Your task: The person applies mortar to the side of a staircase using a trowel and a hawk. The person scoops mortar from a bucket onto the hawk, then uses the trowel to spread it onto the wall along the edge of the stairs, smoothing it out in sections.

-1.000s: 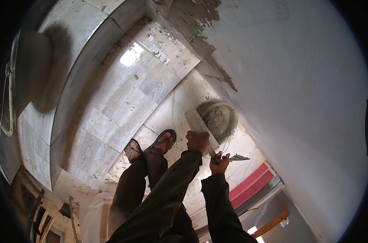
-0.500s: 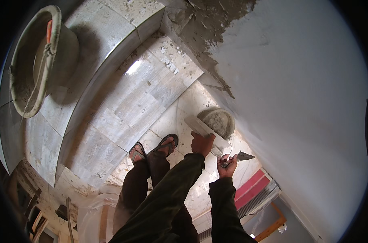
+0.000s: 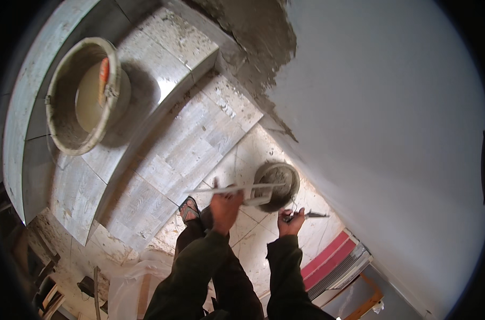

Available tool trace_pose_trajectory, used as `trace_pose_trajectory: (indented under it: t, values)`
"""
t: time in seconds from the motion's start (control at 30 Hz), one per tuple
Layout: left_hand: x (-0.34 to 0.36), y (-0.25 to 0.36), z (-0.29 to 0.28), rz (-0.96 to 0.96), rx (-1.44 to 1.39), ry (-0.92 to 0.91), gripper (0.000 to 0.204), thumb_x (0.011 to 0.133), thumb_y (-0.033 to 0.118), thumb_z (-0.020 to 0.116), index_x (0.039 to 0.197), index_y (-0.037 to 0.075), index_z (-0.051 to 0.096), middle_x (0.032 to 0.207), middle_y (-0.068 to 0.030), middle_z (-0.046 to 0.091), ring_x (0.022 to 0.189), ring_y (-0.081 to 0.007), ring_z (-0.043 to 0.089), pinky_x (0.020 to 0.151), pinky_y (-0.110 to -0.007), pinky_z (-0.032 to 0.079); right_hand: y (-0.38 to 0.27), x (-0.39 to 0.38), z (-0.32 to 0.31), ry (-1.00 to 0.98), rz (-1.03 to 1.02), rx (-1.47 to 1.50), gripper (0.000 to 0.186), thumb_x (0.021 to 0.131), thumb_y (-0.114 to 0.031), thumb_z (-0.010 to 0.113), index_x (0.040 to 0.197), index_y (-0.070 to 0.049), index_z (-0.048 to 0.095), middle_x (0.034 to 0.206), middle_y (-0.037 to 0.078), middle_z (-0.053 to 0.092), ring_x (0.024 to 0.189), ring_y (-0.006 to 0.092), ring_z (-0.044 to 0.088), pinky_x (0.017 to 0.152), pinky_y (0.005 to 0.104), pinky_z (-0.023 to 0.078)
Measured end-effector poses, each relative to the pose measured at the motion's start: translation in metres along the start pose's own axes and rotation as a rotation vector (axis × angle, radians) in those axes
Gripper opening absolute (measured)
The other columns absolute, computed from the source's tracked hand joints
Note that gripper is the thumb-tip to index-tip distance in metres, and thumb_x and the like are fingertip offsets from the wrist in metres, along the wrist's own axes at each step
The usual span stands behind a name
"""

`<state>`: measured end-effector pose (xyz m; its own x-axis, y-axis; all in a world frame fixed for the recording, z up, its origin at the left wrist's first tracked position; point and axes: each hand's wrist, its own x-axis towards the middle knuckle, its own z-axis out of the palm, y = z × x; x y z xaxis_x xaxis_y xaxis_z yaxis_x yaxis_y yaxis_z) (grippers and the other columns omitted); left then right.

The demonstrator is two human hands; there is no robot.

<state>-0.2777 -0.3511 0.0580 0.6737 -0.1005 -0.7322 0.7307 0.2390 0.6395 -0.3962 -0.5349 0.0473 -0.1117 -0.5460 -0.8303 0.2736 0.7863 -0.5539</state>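
My left hand (image 3: pixel 225 210) is closed round a long, flat plastering float (image 3: pixel 202 190), now seen nearly edge-on and slightly blurred. The float's far end passes over a round bucket (image 3: pixel 295 186) of grey mortar (image 3: pixel 281 173) on the floor by the wall. My right hand (image 3: pixel 290 223) grips a small trowel (image 3: pixel 317 215), its blade pointing right toward the wall. That hand is just below the bucket's near side, where a thin wire handle hangs. Whether mortar lies on either tool I cannot tell.
A larger bucket (image 3: pixel 110 58) with pale liquid and an orange-handled tool (image 3: pixel 103 80) stands on the tiled steps (image 3: pixel 167 144) at left. Wet mortar (image 3: pixel 269 37) covers part of the wall (image 3: pixel 381 106). A red-and-grey striped panel (image 3: pixel 330 258) lies at lower right.
My left hand has drawn the float left, away from the right hand, and turned it edge-on. My right hand has shifted slightly left with the trowel. The view has also shifted.
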Motion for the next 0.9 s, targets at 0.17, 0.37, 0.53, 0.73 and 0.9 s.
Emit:
trace_pose_trajectory:
  t: [0.17,0.37,0.53,0.73,0.9]
  values:
    - [-0.07,0.046,-0.128,0.112,-0.103,0.217,0.056,0.082,0.0,0.063,0.128,-0.012,0.034,0.099,-0.0107,0.062,0.086,-0.015,0.061,0.077,-0.026,0.05,0.015,-0.097,0.013,-0.086,0.029,-0.165,0.03,0.092,-0.035,0.05,0.076,-0.012,0.039,0.059,0.006,0.044,0.052,0.0201,0.047,0.068,0.0419,0.048]
    - [-0.156,0.092,-0.221,0.0,-0.156,0.429,0.078,0.082,0.014,0.061,0.142,-0.004,0.015,0.099,-0.0116,0.061,0.083,-0.0174,0.06,0.075,-0.029,0.05,0.037,-0.228,0.054,-0.258,0.11,-0.281,0.029,0.092,-0.032,0.052,0.074,-0.011,0.042,0.059,0.006,0.049,0.056,0.02,0.051,0.068,0.041,0.049]
    - [-0.213,0.099,-0.255,0.065,-0.311,0.475,0.038,0.084,0.03,0.056,0.106,0.0,0.051,0.089,-0.0114,0.062,0.082,-0.0199,0.059,0.073,-0.034,0.048,0.088,-0.287,0.078,-0.39,0.168,-0.483,0.026,0.09,-0.032,0.057,0.078,-0.011,0.046,0.065,0.004,0.051,0.057,0.0172,0.051,0.066,0.037,0.049]
    - [-0.251,0.076,-0.274,0.111,-0.542,0.39,0.055,0.083,0.026,0.056,0.127,-0.001,0.038,0.092,-0.0149,0.061,0.078,-0.0208,0.06,0.069,-0.033,0.05,0.147,-0.296,0.097,-0.58,0.171,-0.727,0.031,0.087,-0.035,0.061,0.085,-0.005,0.05,0.063,0.003,0.048,0.054,0.0138,0.048,0.054,0.0287,0.046]
    - [-0.263,0.089,-0.238,0.04,-0.624,0.488,0.044,0.083,0.032,0.053,0.112,0.0,0.05,0.088,-0.0142,0.06,0.077,-0.0227,0.059,0.072,-0.037,0.049,0.174,-0.275,0.139,-0.696,0.083,-0.961,0.035,0.086,-0.039,0.06,0.087,-0.005,0.051,0.066,0.002,0.051,0.051,0.0099,0.047,0.047,0.0239,0.039]
